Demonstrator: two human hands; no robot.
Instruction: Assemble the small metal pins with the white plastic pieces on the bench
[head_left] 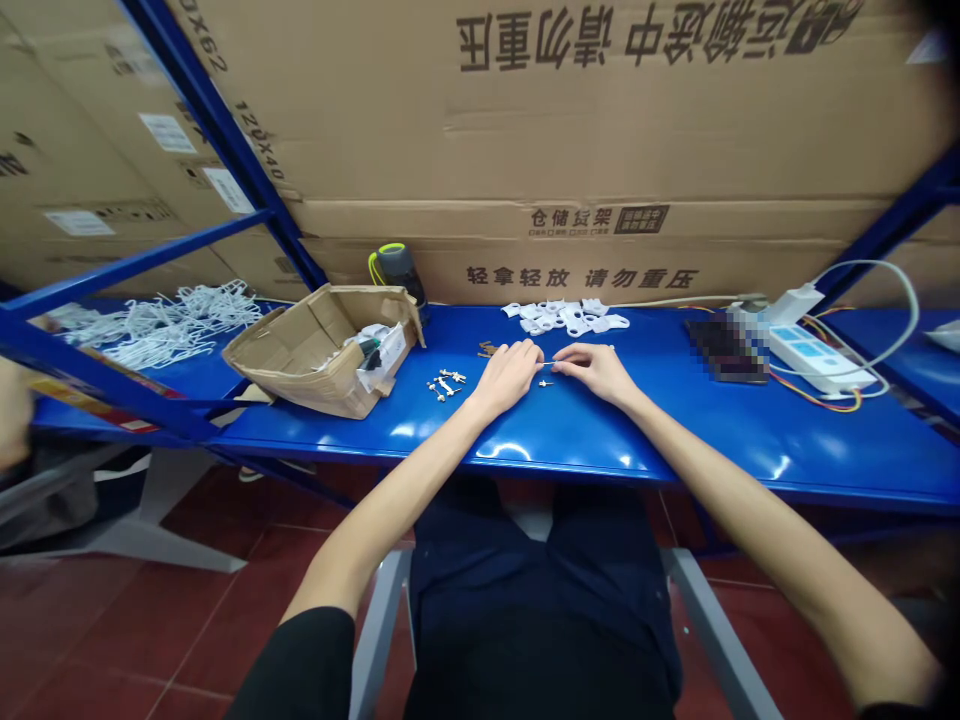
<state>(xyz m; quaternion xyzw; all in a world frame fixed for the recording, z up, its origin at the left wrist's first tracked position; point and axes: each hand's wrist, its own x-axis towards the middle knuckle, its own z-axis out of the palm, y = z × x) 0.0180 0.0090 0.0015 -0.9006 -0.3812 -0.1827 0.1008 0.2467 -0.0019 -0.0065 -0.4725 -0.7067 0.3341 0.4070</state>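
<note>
Over the blue tabletop, my left hand (511,372) and my right hand (598,370) face each other with fingertips pinched. A thin, pale rod-like piece (548,364) spans the small gap between them; its ends are hidden in the fingers. Just below lies one small screw-like piece (545,384) with a pale head. Several similar small pieces (447,383) lie scattered left of my left hand. Small brown pieces (487,349) are partly hidden behind that hand. Beyond both hands is a loose pile of flat white plastic parts (568,317) with holes.
An open cardboard box (307,385) with bags inside stands left, a dark bottle (397,265) behind it. White wire-like hooks (180,318) heap farther left. To the right are a blurred dark device (724,350) and a power strip (817,358) with cables. Large cartons (525,130) wall the back.
</note>
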